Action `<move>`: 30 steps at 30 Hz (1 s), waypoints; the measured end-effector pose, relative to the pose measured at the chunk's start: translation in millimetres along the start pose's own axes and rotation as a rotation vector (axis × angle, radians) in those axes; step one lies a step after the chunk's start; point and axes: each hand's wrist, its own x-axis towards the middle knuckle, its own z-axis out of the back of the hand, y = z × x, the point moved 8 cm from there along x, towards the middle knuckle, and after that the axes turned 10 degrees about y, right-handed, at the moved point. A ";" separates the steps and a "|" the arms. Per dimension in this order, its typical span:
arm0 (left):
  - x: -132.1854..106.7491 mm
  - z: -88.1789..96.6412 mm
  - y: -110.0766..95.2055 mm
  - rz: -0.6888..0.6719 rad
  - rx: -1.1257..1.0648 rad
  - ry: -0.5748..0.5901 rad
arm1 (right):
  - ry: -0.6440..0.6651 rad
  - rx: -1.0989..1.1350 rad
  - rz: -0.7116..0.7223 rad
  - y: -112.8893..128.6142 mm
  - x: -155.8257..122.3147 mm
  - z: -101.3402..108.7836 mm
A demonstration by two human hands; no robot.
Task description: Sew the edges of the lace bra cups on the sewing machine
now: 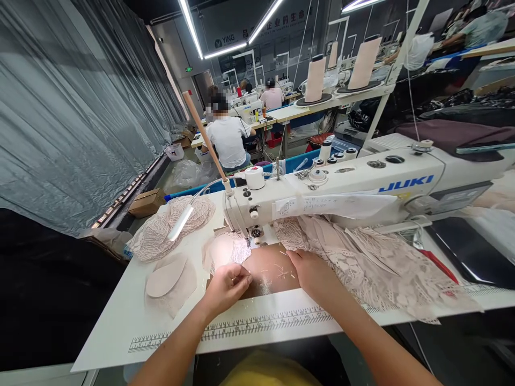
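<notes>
My left hand (228, 287) is closed in a pinch at the near edge of a beige lace cup piece (223, 251); what the fingertips hold is too small to make out. Part of that piece lies under the lit needle area of the white sewing machine (341, 187). On the brown bed plate (265, 268), scattered with loose thread ends (284, 272), my right hand (309, 271) rests at the right side. Its fingers are drawn together near a short thread, and I cannot see whether they grip it.
Lace pieces (173, 225) are stacked at the left, with a smooth cup piece (167, 276) nearer me. More beige lace (374, 262) spreads at the right beside red-handled scissors (440, 265) and a dark flat object (475, 252). A lamp (181, 222) overhangs the left side. People sit at machines beyond.
</notes>
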 end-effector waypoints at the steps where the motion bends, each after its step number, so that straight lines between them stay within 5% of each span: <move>1: 1.3 1.9 0.6 0.004 0.008 -0.017 | -0.018 0.007 -0.003 -0.8 -1.6 0.5; 17: 14.1 -1.9 -17.3 -0.098 -0.049 -0.050 | -0.151 0.232 0.158 18.8 -15.6 5.1; 22: 13.0 -6.6 -14.9 -0.109 -0.051 -0.036 | -0.130 0.490 0.166 19.3 -19.6 8.0; 30: 8.4 -12.5 -12.7 -0.140 -0.132 -0.008 | -0.039 0.850 0.284 55.3 -14.2 8.5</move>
